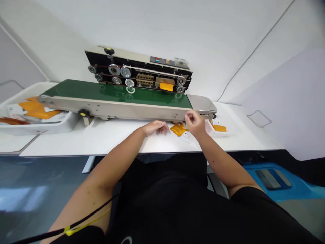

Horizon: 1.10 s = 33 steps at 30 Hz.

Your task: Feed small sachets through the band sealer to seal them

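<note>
My left hand (155, 127) rests over the white table in front of the machine, its fingers loosely curled, and whether it holds anything is hard to see. Up by the right end of the conveyor frame is my right hand (195, 122), closed, with its fingertips pinched; what they hold, if anything, is too small to name. Between the hands an orange packet (178, 129) lies on the table beside a white printed slip (186, 137). Another orange packet (166, 87) sits in the sealing machine (144, 75), above the green belt (114, 94).
At the left, a white bin (68, 122) holds orange packets and printed papers. A smaller white tray (223, 134) with an orange packet stands right of my right hand. A wire stand (259, 119) is farther right. The table's front edge (101, 155) runs before my body.
</note>
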{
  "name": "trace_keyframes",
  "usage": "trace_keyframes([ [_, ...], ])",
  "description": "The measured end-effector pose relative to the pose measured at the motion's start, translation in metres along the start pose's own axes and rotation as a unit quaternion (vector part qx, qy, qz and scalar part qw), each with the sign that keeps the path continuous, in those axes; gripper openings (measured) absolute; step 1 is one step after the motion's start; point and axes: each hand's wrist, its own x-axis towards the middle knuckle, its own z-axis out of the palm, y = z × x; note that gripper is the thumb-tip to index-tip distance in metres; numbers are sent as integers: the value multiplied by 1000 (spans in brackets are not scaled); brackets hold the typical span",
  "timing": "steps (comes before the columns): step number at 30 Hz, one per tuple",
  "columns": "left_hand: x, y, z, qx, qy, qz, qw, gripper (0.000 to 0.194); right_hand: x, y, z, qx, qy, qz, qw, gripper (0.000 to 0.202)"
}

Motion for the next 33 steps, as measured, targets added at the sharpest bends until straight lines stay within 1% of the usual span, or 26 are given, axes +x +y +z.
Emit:
trace_keyframes([
  [2,0,1,2,-5,9,-7,1000,73,-31,22,4,-82,-62,-34,994,16],
  [4,-1,3,3,-7,17,-11,1000,73,-51,44,8,-153,-99,-58,982,27],
  [7,-2,4,5,-2,20,-9,1000,74,-68,67,11,-217,-100,-61,969,49],
  [11,-3,3,7,-3,26,-5,1000,75,-78,78,10,-218,-105,-47,969,64],
  [13,-3,3,7,-5,29,-5,1000,74,-80,80,10,-209,-115,-35,970,65],
  [16,-4,5,8,-2,27,-5,1000,74,-81,82,10,-200,-119,-31,972,61],
  [21,-3,7,7,0,25,-16,1000,72,-84,81,9,-203,-134,-52,969,45],
  [24,-2,6,7,-2,28,-20,999,69,-84,77,7,-175,-118,-74,975,42],
  [27,-2,6,7,-5,18,-8,1000,70,-84,68,6,-144,-103,-96,979,42],
  [30,-2,7,9,4,6,-5,1000,70,-83,53,15,-108,-126,-133,977,41],
  [33,-4,9,12,24,10,-31,999,66,-84,37,35,-71,-170,-155,971,39],
])
